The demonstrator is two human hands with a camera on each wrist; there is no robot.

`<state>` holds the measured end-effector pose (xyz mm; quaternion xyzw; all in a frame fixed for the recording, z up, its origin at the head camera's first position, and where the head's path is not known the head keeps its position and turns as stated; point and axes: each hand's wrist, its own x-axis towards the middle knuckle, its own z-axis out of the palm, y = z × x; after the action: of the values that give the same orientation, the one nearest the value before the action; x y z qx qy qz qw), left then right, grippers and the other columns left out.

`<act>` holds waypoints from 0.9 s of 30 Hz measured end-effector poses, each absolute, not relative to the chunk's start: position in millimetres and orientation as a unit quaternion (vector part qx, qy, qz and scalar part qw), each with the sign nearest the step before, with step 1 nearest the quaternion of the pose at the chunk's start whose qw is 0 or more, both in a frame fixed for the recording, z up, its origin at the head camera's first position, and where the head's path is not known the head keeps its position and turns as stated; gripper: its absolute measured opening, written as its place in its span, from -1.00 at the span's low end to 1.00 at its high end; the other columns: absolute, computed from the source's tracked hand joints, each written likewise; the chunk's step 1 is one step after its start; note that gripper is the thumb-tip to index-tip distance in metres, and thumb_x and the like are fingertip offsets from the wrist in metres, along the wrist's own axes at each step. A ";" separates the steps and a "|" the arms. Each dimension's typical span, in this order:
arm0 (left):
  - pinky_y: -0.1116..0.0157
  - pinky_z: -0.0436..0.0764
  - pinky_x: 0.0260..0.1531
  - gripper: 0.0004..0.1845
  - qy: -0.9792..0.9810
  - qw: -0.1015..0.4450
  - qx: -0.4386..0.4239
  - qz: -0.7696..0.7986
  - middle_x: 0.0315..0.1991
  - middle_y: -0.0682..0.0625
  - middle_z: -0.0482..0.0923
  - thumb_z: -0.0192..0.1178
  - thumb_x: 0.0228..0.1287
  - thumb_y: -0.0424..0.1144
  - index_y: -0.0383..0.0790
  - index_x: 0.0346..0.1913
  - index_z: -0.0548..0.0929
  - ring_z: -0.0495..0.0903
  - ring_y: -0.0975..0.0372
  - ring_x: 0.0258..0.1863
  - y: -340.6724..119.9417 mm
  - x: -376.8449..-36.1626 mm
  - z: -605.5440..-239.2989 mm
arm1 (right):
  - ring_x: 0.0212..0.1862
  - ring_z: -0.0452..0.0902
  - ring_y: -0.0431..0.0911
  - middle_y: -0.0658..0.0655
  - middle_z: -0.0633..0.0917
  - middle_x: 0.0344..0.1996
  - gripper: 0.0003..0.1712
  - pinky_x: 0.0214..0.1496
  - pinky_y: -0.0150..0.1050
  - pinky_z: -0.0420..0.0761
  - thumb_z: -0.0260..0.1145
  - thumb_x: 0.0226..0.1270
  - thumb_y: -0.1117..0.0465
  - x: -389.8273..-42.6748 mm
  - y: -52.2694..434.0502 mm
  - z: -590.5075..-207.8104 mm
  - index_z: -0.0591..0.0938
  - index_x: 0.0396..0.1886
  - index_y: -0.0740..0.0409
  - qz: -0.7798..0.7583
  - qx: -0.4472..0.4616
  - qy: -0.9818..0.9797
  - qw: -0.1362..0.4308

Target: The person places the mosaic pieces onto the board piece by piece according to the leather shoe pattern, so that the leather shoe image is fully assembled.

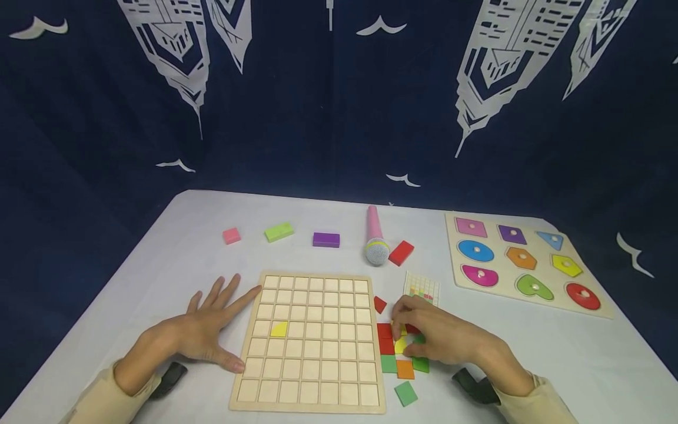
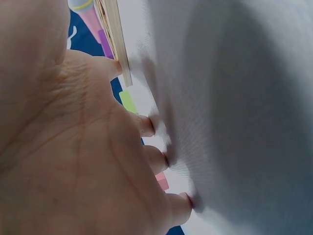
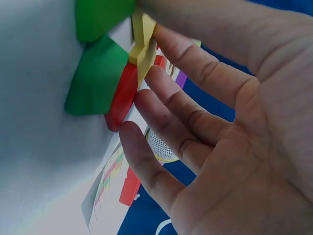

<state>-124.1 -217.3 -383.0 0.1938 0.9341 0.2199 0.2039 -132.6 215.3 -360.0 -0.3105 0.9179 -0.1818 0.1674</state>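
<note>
While the right hand (image 1: 442,341) pinches a yellow tile (image 1: 401,345) in the tile pile (image 1: 398,353) right of the grid board (image 1: 312,341), braced by the flat, released left hand (image 1: 203,330), neighbouring tiles risk being dragged askew.

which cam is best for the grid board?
Head view: the whole grid board shows, with one yellow tile seated and the left hand at its edge. Left wrist catches only the edge; right wrist shows none.
</note>
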 end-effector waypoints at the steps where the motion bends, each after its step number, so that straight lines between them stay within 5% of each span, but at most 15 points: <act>1: -0.49 -0.40 0.29 0.46 0.934 0.204 0.193 0.221 0.60 -0.35 -0.50 0.53 -0.33 0.37 0.12 0.62 -0.16 -0.54 -0.34 0.53 -217.1 -124.1 -383.2 | 0.08 0.33 -0.18 -0.19 0.48 -0.02 -0.71 0.13 -0.24 0.60 0.57 0.11 0.13 -132.7 215.4 -360.0 0.61 -0.34 -0.30 -0.178 -0.311 0.919 0.165; 27: -0.50 -0.43 0.27 0.45 0.929 0.202 0.200 0.237 0.59 -0.37 -0.51 0.53 -0.30 0.35 0.09 0.62 -0.15 -0.55 -0.34 0.52 -217.1 -123.3 -381.3 | -0.36 0.44 -0.24 -0.19 0.50 -0.50 -0.73 -0.28 -0.40 0.51 0.58 0.08 0.21 -139.4 226.1 -359.6 0.62 -0.42 -0.18 -0.196 -0.282 0.926 0.159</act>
<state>-123.3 -217.1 -381.3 0.2002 0.9288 0.2374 0.2019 -139.4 226.1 -359.6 -0.2815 0.9259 -0.1956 0.1585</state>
